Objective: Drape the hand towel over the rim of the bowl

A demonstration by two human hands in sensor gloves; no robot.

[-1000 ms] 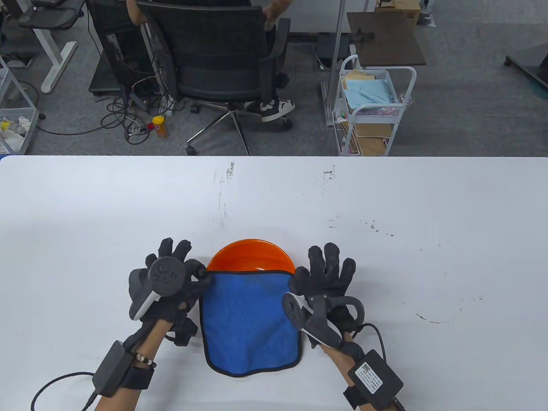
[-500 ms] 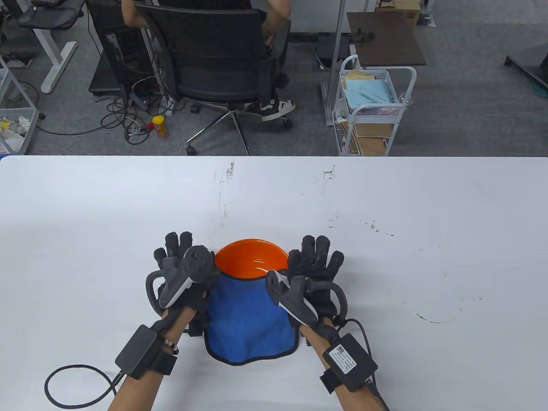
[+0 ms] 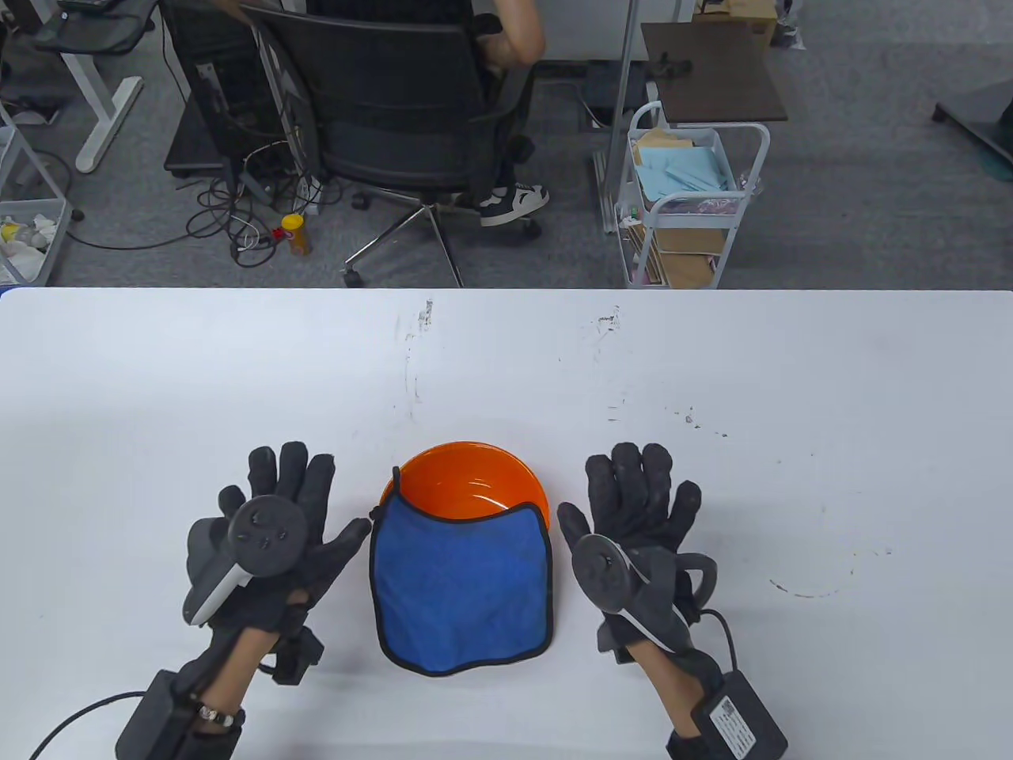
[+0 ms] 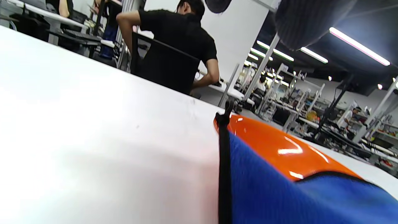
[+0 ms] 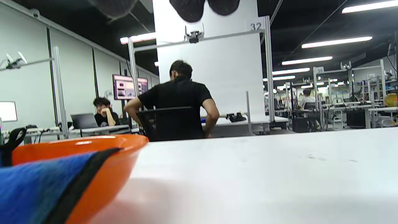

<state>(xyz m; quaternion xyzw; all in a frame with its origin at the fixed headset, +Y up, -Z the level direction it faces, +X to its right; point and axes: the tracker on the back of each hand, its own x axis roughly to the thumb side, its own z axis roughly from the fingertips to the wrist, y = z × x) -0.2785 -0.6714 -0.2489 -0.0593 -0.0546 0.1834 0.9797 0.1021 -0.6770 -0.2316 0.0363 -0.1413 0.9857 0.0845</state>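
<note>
An orange bowl (image 3: pixel 467 479) stands on the white table (image 3: pixel 712 380) near the front middle. A blue hand towel with black trim (image 3: pixel 461 590) hangs over the bowl's near rim and spreads onto the table toward me. My left hand (image 3: pixel 273 507) lies flat and open to the left of the towel, its thumb close to the towel's corner. My right hand (image 3: pixel 633 499) lies flat and open to the right of the bowl. Neither hand holds anything. The left wrist view shows the towel (image 4: pixel 279 196) over the bowl (image 4: pixel 279 149); the right wrist view shows the towel (image 5: pixel 37 183) and bowl (image 5: pixel 108 174) too.
An office chair (image 3: pixel 396 103) with a seated person and a white wire cart (image 3: pixel 688 190) stand beyond the table's far edge. The table bears a few dark scuff marks (image 3: pixel 411 372).
Both hands let go of the towel's upper corners and moved outward and flat onto the table. The towel now rests draped over the bowl's near rim.
</note>
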